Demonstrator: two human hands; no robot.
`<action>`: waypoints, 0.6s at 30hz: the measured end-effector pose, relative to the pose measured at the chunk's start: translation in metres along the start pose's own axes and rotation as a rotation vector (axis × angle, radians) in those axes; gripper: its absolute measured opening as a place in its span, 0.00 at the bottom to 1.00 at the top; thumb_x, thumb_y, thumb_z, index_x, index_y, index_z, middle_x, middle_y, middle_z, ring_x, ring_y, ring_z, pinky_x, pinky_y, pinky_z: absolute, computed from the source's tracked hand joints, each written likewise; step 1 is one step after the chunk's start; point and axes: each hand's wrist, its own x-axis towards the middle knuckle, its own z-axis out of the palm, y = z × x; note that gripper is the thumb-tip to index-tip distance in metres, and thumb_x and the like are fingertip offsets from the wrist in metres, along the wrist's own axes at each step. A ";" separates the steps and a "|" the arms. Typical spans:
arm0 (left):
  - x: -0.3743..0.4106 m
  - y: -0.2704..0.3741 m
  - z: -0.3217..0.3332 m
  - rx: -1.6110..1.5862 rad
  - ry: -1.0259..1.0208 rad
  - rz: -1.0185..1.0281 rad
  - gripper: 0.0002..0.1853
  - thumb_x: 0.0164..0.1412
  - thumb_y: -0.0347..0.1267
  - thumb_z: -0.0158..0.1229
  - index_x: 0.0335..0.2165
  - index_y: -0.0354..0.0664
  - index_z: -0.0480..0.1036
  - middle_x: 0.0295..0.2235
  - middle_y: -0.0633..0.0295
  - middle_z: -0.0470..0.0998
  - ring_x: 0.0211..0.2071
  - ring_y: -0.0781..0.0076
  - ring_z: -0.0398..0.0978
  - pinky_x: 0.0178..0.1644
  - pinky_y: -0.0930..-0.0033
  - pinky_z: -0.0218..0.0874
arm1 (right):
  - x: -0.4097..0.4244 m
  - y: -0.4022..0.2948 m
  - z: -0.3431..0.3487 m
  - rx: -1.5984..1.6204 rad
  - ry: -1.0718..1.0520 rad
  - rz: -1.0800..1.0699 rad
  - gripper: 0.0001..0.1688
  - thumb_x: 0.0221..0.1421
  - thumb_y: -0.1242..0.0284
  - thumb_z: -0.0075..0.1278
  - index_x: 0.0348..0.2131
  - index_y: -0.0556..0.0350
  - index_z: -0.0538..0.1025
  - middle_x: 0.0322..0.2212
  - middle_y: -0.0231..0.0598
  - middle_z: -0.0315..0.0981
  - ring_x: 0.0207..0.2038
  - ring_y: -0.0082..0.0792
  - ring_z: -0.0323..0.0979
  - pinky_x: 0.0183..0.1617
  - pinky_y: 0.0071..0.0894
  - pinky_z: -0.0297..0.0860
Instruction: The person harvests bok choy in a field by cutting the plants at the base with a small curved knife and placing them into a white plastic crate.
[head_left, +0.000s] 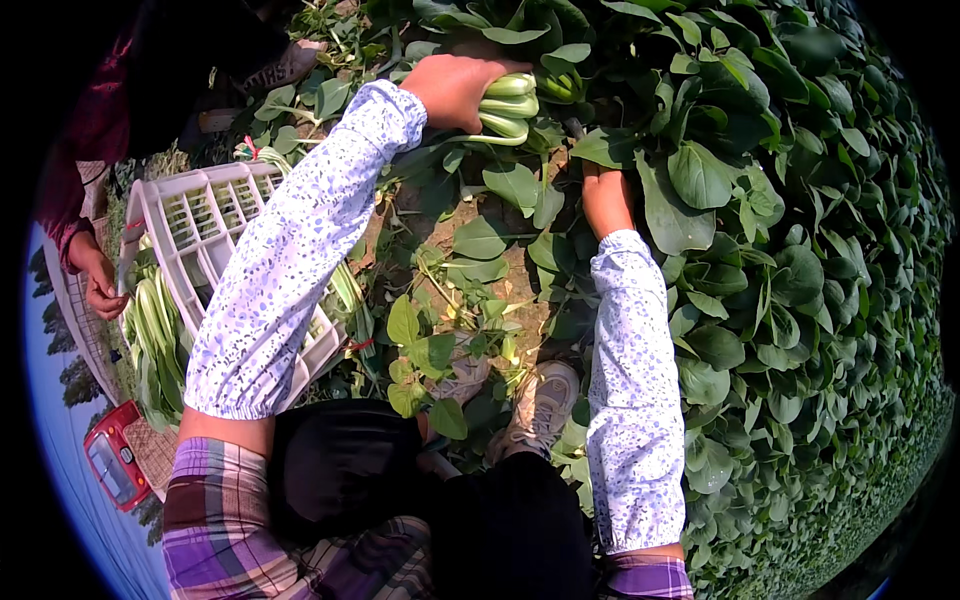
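My left hand (456, 91) grips a head of bok choy (510, 109), its pale green stalk bases facing right. Just beyond it, another bok choy (561, 84) stands among dark leaves. My right hand (606, 199) reaches low into the plants at the edge of the crop. Leaves cover its fingers, so what they hold is hidden. A short dark, narrow thing (574, 127) shows near those fingers, too shaded to name. Both forearms wear white sleeve covers with a blue speckled print.
A white plastic crate (217, 247) stands at the left with bundled greens (159, 330) beside it. Another person's hand (101, 281) hangs near them. Dense bok choy rows (810, 300) fill the right. Loose leaves (480, 240) litter the soil before my shoes (536, 405). A red vehicle (116, 455) stands far off.
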 end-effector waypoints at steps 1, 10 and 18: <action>-0.015 -0.018 0.005 -0.083 0.076 -0.012 0.48 0.33 0.34 0.65 0.58 0.64 0.58 0.37 0.56 0.77 0.36 0.56 0.76 0.39 0.60 0.68 | -0.019 -0.027 -0.004 -0.064 -0.197 0.135 0.16 0.58 0.68 0.44 0.39 0.63 0.73 0.37 0.55 0.73 0.40 0.58 0.69 0.44 0.41 0.65; -0.087 0.041 -0.018 -0.670 0.365 0.008 0.46 0.37 0.25 0.66 0.57 0.58 0.59 0.48 0.63 0.72 0.45 0.67 0.73 0.52 0.70 0.63 | -0.090 -0.076 -0.076 0.787 0.153 0.162 0.28 0.52 0.67 0.57 0.51 0.56 0.67 0.20 0.22 0.62 0.14 0.13 0.55 0.15 0.13 0.53; -0.144 0.110 -0.046 -1.475 -0.048 0.313 0.55 0.29 0.34 0.74 0.58 0.36 0.55 0.51 0.57 0.67 0.52 0.72 0.65 0.57 0.67 0.54 | -0.146 -0.129 -0.156 1.147 0.162 -0.213 0.50 0.40 0.70 0.66 0.58 0.59 0.57 0.55 0.42 0.60 0.18 0.12 0.60 0.17 0.08 0.55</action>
